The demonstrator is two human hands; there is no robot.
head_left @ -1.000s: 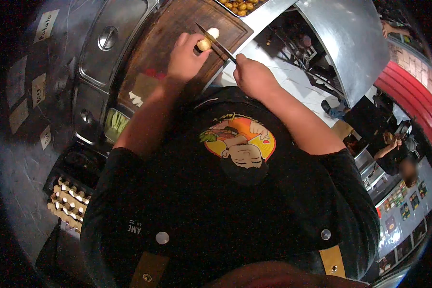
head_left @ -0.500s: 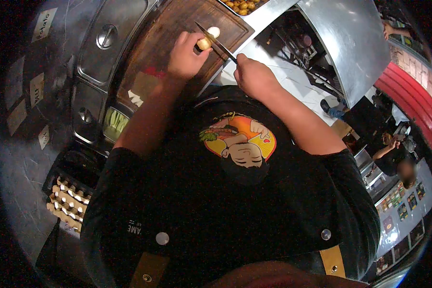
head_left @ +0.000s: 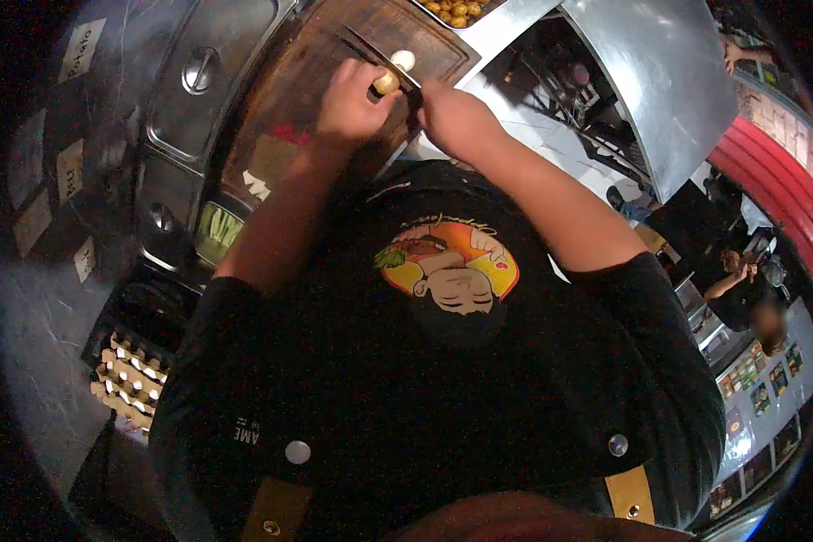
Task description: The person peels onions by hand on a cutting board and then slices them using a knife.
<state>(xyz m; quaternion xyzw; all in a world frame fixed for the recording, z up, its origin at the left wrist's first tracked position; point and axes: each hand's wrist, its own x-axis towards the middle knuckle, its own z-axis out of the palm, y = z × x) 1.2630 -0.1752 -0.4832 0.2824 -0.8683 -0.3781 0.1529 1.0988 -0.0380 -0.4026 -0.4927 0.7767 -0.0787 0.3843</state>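
Note:
Over a wooden cutting board [head_left: 325,41], my left hand [head_left: 352,104] is closed around a round, yellowish-brown vegetable [head_left: 386,82], perhaps a small potato or onion. My right hand [head_left: 453,119] is wrapped around the handle of a long knife [head_left: 370,49]. The blade slants across the board, right beside the vegetable; whether it cuts into it I cannot tell. A pale, white-faced cut piece [head_left: 403,60] lies on the far side of the blade.
A metal tray [head_left: 443,20] of small golden-brown round food stands beyond the board. Lidded steel containers [head_left: 182,108] and a tub of green sticks [head_left: 217,228] line the left. Egg cartons [head_left: 128,384] sit lower left. Another person [head_left: 741,298] works far right.
My right hand has moved left with the knife, and the blade has slid further left across the board. The left hand and the vegetable stay nearly in place.

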